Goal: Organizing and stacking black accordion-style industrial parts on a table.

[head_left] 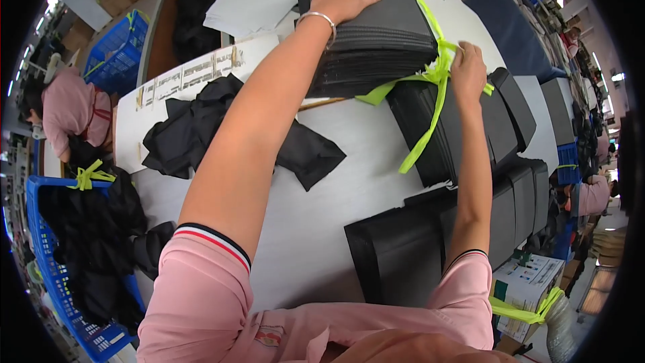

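Observation:
A thick stack of black sheets (376, 44) lies at the far side of the table, its layered edges facing me. My left hand (339, 0) presses flat on top of it, fingers spread, with a bangle at the wrist. Round the stack's right side runs a neon yellow-green strip (423, 10), knotted at the stack's right edge. My right hand (468, 70) is closed at that knot, its fingers bent around the strip. One loose end of the strip hangs down over the black folded pieces (430, 134) next to the stack.
More black folded pieces (403, 249) lie at the near right. Loose black cloth (195, 128) is beneath my left forearm. A blue basket (40, 228) of black cloth stands at left. White sheets (252, 10) lie at the back. A person in pink (77, 111) works at far left.

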The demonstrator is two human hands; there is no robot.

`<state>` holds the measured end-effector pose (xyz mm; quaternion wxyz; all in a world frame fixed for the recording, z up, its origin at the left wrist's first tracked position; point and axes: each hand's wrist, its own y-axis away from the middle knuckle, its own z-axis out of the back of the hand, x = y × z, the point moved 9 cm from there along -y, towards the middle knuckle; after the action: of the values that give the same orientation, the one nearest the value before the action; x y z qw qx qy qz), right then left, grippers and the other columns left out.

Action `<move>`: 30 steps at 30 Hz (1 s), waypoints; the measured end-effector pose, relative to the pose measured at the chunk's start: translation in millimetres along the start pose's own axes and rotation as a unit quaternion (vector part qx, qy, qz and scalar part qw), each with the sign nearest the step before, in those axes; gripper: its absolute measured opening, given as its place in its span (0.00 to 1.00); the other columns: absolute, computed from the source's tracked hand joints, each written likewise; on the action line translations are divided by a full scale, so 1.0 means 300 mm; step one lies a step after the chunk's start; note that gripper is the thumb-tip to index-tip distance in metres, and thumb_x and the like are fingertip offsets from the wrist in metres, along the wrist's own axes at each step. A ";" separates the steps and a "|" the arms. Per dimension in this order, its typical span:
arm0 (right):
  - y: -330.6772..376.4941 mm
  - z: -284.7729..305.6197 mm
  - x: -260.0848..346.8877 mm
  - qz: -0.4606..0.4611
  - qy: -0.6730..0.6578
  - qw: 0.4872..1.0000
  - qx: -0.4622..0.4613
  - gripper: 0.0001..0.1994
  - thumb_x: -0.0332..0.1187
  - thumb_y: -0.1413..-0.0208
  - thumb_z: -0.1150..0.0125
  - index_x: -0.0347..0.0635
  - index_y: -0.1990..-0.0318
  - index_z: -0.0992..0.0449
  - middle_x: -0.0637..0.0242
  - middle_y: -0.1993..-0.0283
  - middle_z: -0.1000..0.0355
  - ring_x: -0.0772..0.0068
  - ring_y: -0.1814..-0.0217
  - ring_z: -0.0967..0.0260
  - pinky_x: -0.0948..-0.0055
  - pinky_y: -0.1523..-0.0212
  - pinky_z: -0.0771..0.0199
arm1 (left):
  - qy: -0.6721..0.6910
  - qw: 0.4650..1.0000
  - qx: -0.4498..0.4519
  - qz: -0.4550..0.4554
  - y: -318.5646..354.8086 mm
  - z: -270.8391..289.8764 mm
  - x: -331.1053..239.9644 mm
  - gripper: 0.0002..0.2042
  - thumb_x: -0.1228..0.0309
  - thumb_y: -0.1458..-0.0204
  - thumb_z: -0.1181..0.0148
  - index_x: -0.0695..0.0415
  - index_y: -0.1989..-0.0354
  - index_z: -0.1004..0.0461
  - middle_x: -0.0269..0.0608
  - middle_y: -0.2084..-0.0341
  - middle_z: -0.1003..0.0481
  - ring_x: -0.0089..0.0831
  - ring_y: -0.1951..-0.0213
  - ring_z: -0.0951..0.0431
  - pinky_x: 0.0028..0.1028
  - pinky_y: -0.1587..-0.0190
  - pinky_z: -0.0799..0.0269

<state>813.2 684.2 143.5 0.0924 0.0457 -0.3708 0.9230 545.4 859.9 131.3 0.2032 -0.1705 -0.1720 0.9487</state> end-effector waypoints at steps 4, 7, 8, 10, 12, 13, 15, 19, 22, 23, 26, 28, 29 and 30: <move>0.160 0.175 0.313 0.054 -0.186 0.979 -0.063 0.08 0.35 0.41 0.32 0.41 0.67 0.19 0.59 0.65 0.24 0.54 0.59 0.27 0.57 0.56 0.29 | -0.002 1.000 0.014 0.003 0.006 0.000 0.005 0.46 0.27 0.43 0.57 0.54 0.27 0.36 0.46 0.30 0.33 0.47 0.27 0.39 0.54 0.26 0.54; 0.265 0.104 0.392 0.059 -0.224 0.973 -0.005 0.07 0.32 0.40 0.32 0.41 0.59 0.19 0.65 0.61 0.22 0.58 0.54 0.25 0.60 0.54 0.28 | 0.005 1.000 0.027 0.009 0.004 -0.004 -0.011 0.47 0.27 0.44 0.57 0.53 0.27 0.36 0.47 0.30 0.33 0.46 0.27 0.39 0.53 0.27 0.54; 0.281 -0.006 0.351 -0.123 -0.412 0.894 0.122 0.09 0.33 0.39 0.33 0.39 0.55 0.21 0.63 0.58 0.22 0.60 0.51 0.24 0.61 0.52 0.25 | 0.004 1.000 0.026 0.010 0.005 -0.003 -0.012 0.47 0.27 0.44 0.57 0.53 0.27 0.36 0.47 0.30 0.33 0.46 0.27 0.39 0.53 0.27 0.54; 0.343 -0.140 0.381 -0.294 -0.563 0.735 0.239 0.12 0.33 0.37 0.34 0.37 0.51 0.22 0.61 0.54 0.22 0.61 0.48 0.24 0.63 0.51 0.23 | 0.007 0.999 0.032 0.006 0.004 -0.005 -0.017 0.46 0.27 0.44 0.58 0.52 0.27 0.35 0.47 0.30 0.33 0.47 0.27 0.39 0.52 0.27 0.53; 0.354 -0.213 0.422 -0.358 -0.722 0.547 0.225 0.18 0.34 0.35 0.36 0.31 0.45 0.28 0.55 0.49 0.25 0.60 0.43 0.25 0.61 0.46 0.19 | 0.010 1.000 0.029 0.003 -0.001 -0.008 -0.031 0.46 0.27 0.44 0.57 0.52 0.27 0.35 0.47 0.30 0.33 0.47 0.27 0.39 0.52 0.27 0.54; 0.350 -0.219 0.442 -0.358 -0.724 0.544 0.226 0.18 0.34 0.35 0.36 0.31 0.45 0.28 0.55 0.49 0.25 0.60 0.43 0.25 0.61 0.46 0.19 | 0.007 1.000 0.028 0.004 0.003 -0.010 -0.017 0.46 0.27 0.44 0.57 0.52 0.27 0.35 0.48 0.30 0.33 0.47 0.28 0.39 0.52 0.27 0.54; 0.371 -0.247 0.467 -0.427 -0.730 0.485 0.224 0.20 0.34 0.35 0.37 0.29 0.43 0.32 0.49 0.43 0.29 0.55 0.43 0.25 0.57 0.43 0.20 | 0.000 1.000 0.009 0.003 0.008 -0.002 0.003 0.44 0.27 0.43 0.57 0.52 0.30 0.32 0.46 0.32 0.31 0.46 0.29 0.37 0.54 0.29 0.52; 0.418 -0.289 0.465 -0.487 -0.714 0.451 0.221 0.20 0.34 0.35 0.37 0.31 0.43 0.31 0.50 0.44 0.30 0.55 0.42 0.26 0.55 0.43 0.21 | 0.008 0.999 0.036 0.003 0.005 -0.014 -0.008 0.46 0.27 0.44 0.57 0.52 0.27 0.35 0.47 0.31 0.32 0.46 0.28 0.38 0.53 0.28 0.54; 0.422 -0.282 0.513 -0.496 -0.743 0.403 0.201 0.18 0.36 0.38 0.35 0.36 0.46 0.30 0.54 0.45 0.31 0.56 0.41 0.29 0.55 0.40 0.24 | 0.005 0.999 0.032 0.000 0.005 -0.012 -0.003 0.46 0.27 0.44 0.56 0.52 0.27 0.35 0.46 0.31 0.32 0.46 0.28 0.38 0.54 0.27 0.54; 0.423 -0.298 0.505 -0.495 -0.743 0.404 0.200 0.18 0.36 0.38 0.35 0.36 0.46 0.30 0.54 0.45 0.31 0.56 0.41 0.29 0.55 0.40 0.24 | 0.006 1.000 0.030 -0.001 0.000 -0.010 -0.004 0.46 0.27 0.44 0.56 0.52 0.27 0.35 0.46 0.31 0.32 0.46 0.28 0.38 0.54 0.27 0.54; 0.426 -0.338 0.507 -0.507 -0.782 0.320 0.173 0.16 0.35 0.39 0.34 0.36 0.50 0.29 0.56 0.46 0.31 0.57 0.43 0.29 0.55 0.37 0.26 | 0.013 0.999 0.042 0.001 -0.012 -0.017 -0.001 0.46 0.27 0.45 0.56 0.52 0.27 0.35 0.45 0.30 0.33 0.47 0.27 0.40 0.54 0.27 0.55; 0.435 -0.334 0.499 -0.518 -0.786 0.304 0.145 0.17 0.35 0.42 0.31 0.36 0.52 0.29 0.57 0.46 0.33 0.58 0.42 0.31 0.56 0.36 0.27 | 0.027 0.998 0.055 -0.002 -0.010 -0.030 0.003 0.47 0.27 0.45 0.57 0.52 0.27 0.36 0.44 0.29 0.34 0.47 0.26 0.42 0.56 0.27 0.56; 0.434 -0.333 0.514 -0.517 -0.788 0.301 0.145 0.17 0.35 0.42 0.31 0.36 0.52 0.29 0.57 0.46 0.33 0.58 0.42 0.31 0.56 0.36 0.27 | 0.023 0.998 0.054 -0.002 -0.014 -0.025 0.018 0.47 0.27 0.45 0.57 0.52 0.27 0.36 0.44 0.29 0.34 0.47 0.26 0.42 0.56 0.27 0.56; 0.422 -0.330 0.536 -0.506 -0.800 0.290 0.142 0.18 0.37 0.43 0.29 0.36 0.53 0.29 0.56 0.45 0.34 0.58 0.39 0.34 0.55 0.35 0.28 | 0.029 0.998 0.061 -0.019 -0.023 -0.014 0.029 0.45 0.27 0.44 0.57 0.52 0.29 0.33 0.45 0.30 0.33 0.48 0.26 0.41 0.58 0.28 0.56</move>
<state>628.3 685.1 11.2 0.1903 0.9523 -0.0277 0.2371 541.8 870.8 128.0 0.2358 -0.1821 -0.1106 0.9482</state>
